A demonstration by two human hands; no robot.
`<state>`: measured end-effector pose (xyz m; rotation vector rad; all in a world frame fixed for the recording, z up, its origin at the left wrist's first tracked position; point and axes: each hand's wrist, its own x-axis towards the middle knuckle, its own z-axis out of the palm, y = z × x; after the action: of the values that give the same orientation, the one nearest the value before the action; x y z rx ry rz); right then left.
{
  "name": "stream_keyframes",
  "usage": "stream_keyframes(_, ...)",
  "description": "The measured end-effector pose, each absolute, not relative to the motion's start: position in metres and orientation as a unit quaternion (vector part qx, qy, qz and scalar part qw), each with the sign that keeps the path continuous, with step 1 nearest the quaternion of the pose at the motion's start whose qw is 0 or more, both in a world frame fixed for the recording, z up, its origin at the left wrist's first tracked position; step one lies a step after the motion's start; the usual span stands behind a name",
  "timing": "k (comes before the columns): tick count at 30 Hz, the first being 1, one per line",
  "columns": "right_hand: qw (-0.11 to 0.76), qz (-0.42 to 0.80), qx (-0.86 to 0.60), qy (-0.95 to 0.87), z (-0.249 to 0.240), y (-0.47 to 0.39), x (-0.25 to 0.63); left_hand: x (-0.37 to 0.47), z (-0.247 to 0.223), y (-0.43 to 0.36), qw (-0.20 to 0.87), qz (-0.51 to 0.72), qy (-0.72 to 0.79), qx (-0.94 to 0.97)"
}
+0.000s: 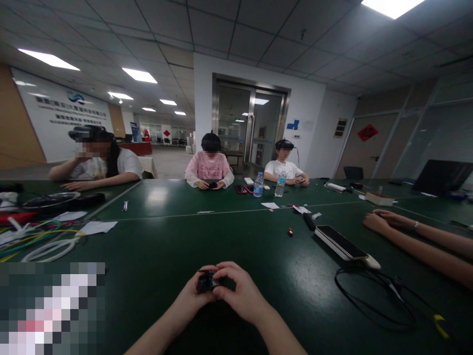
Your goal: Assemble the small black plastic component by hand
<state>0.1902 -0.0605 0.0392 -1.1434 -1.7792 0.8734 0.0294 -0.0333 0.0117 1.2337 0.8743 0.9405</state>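
Just above the green table [166,256], both my hands are together around a small black object [207,281]; its kind is too dark and small to make out. My left hand [192,295] is closed around its left side, partly hidden behind it. From the right, my right hand [238,291] pinches it, with thumb below and index finger above. The face of the object toward me shows a few lighter, shiny spots.
To the right lie a white device with a dark screen [342,243] and a looped black cable [369,296]. A co-worker's forearms [417,241] rest beyond. Coloured cables [48,241] lie left. Water bottles [258,186] and several seated people are across the table.
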Motion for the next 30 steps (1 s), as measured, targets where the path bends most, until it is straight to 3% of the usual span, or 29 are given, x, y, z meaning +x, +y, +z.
stream_keyframes(15, 0.425, 0.343, -0.457, -0.702, 0.038, -0.06, 0.186, 0.029, 0.013, -0.035, 0.651, 0.42, 0.347, 0.528)
stream_keyframes(30, 0.466, 0.423, -0.447, -0.636, 0.034, -0.058, 0.184, 0.031, 0.012, -0.037, 0.68, 0.415, 0.323, 0.51)
